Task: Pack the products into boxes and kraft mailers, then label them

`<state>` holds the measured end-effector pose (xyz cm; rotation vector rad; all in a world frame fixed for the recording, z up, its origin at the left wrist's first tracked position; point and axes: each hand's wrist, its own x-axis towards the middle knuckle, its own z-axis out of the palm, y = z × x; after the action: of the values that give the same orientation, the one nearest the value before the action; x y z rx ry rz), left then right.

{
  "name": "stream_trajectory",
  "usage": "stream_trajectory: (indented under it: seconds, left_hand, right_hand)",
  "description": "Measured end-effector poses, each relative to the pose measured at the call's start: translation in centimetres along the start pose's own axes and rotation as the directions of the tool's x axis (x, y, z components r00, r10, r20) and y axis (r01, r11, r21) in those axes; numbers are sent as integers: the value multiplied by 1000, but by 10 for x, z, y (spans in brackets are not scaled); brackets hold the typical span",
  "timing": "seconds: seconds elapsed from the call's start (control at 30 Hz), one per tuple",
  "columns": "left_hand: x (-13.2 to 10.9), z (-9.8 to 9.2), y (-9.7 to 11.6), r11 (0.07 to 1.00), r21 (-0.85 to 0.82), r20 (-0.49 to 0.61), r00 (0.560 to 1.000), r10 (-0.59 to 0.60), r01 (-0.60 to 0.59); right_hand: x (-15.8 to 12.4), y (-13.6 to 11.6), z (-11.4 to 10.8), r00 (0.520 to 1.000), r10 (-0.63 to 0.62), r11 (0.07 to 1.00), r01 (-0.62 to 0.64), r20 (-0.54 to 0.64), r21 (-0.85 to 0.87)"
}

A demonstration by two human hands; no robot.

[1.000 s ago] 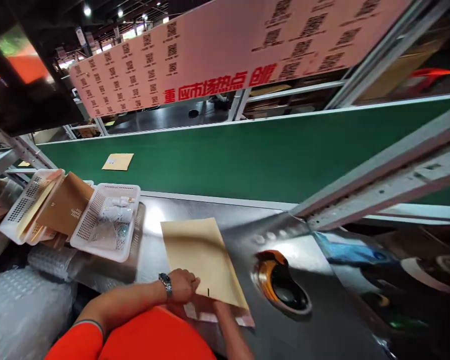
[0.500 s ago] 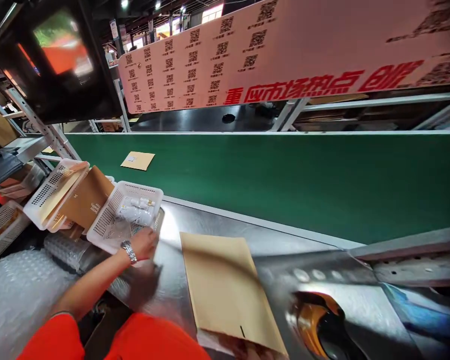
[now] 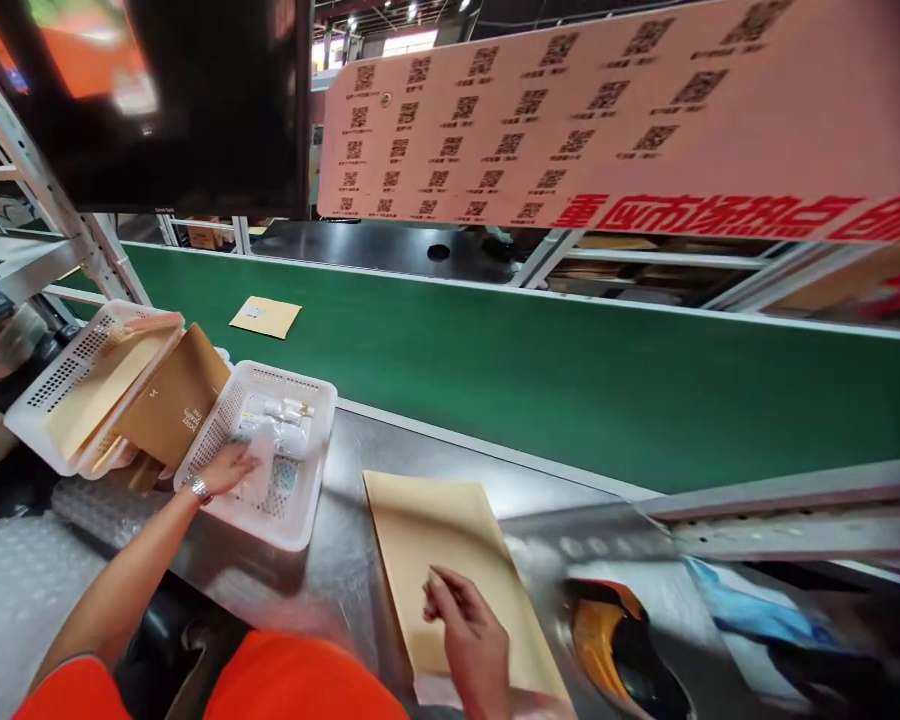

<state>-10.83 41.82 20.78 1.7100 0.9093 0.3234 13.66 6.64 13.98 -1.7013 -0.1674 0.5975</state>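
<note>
My left hand (image 3: 229, 468) reaches into a white perforated basket (image 3: 319, 480), its fingers closed on a translucent plastic packet (image 3: 259, 475) that is blurred. Beside the packet, inside the basket, lie small white bottles in clear wrap (image 3: 289, 435). A tan padded envelope (image 3: 450, 530) lies flat on the metal table, its flap end toward me. Over the lower part of that envelope is my right hand (image 3: 469, 630), with thumb and fingers drawn together and nothing visible between them.
A black and orange handheld scanner (image 3: 615, 640) lies on the right. Farther left are another basket with envelopes (image 3: 67, 385), a brown box (image 3: 176, 390) and bubble wrap (image 3: 26, 590). Across the table runs a green conveyor belt (image 3: 495, 350) carrying a small envelope (image 3: 266, 317).
My left hand has gone from the basket's near right edge into the basket and now grips a packet. My right hand has risen from the envelope's lower end to above it. The view has turned.
</note>
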Motion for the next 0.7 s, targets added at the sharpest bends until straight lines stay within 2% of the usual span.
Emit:
stream_trajectory:
  seconds: [0.03, 0.1, 0.13, 0.2, 0.27, 0.3, 0.37, 0.47, 0.53, 0.6, 0.63, 0.67, 0.7]
  left_hand:
    - [-3, -2, 1, 994, -105, 35, 999, 3, 1]
    - [-9, -4, 3, 943, -333, 97, 995, 18, 15]
    - [-13, -4, 3, 901, -434, 118, 993, 24, 29]
    - [-17, -3, 1, 826, -561, 148, 988, 30, 59]
    - [-18, -5, -6, 805, -589, 147, 989, 16, 74]
    - [-17, -7, -11, 806, -586, 137, 991, 0, 81]
    - [-14, -13, -23, 831, -547, 113, 993, -40, 95]
    - [-9, -21, -39, 870, -475, 89, 991, -105, 134]
    - [-6, -20, -45, 917, -382, -59, 987, -151, 118]
    - [-6, -10, -44, 976, -206, -303, 944, -132, 70]
    - [-5, -2, -42, 992, -120, -382, 920, -84, 40]
    - [-5, 8, -38, 998, -59, -406, 913, -33, 9]
    - [-5, 17, -35, 999, -36, -383, 924, 5, -21]
  right_hand:
    - [3, -17, 25, 994, 7, 999, -12, 105, 47]
    - [8, -45, 74, 950, 44, 984, -95, 309, 150]
    - [10, -57, 96, 910, 68, 966, -163, 409, 202]
    - [13, -74, 132, 795, 103, 918, -308, 598, 251]
    - [16, -83, 157, 682, 108, 889, -391, 723, 237]
    - [17, -85, 165, 651, 108, 891, -398, 752, 218]
    - [22, -86, 175, 656, 119, 915, -364, 746, 175]
    - [30, -83, 186, 717, 146, 957, -277, 682, 86]
    - [35, -81, 194, 763, 113, 983, -179, 637, 39]
    - [39, -79, 204, 803, 62, 997, -78, 593, 1]
    - [40, -78, 210, 813, 43, 999, -40, 580, -19]
    - [40, -78, 216, 812, 30, 999, -10, 583, -37]
    - [40, -79, 222, 796, 20, 999, 14, 605, -50]
